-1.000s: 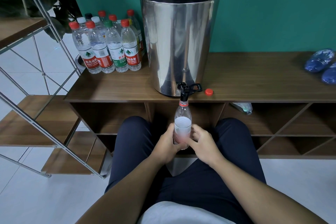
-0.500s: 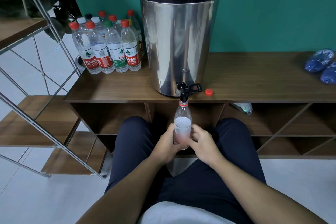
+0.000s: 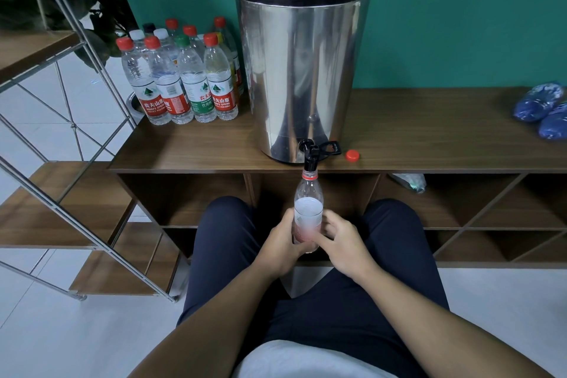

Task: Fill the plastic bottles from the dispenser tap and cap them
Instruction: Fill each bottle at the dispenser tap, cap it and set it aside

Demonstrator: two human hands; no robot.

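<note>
**Bottle under the tap, filling, nothing moved**

Wooden bench across the middle, open cubbies below. On it, steel dispenser with black lid, tall and upright. Left of the dispenser, a cluster of capped bottles, roughly 10, standing close together; mostly red caps, 1 green, a few white. At the bench's right end, 2 blue bundles, unclear what.

In front of the bench, seated legs in dark trousers, both forearms reaching forward.

Between the knees, 1 open bottle, held upright, mouth right up against the black tap at the dispenser's foot. Water level near the shoulder, judging by the whitish surface inside. Flow itself too small to see.

Left hand wrapped round the bottle's lower half from the left. Right hand on the other side, fingers curled and touching the bottle's side, thumb along the lower front.

Loose red cap lying on the bench just right of the tap, apart from both hands.

Compared with 1 second ago: same grip, same bottle position, same cap spot; level barely different, if at all. Meaning, probably, mid-fill and close to full. Next likely needs: closing the tap, then fetching the cap. Risk: overflow onto the trousers if left late.
</note>
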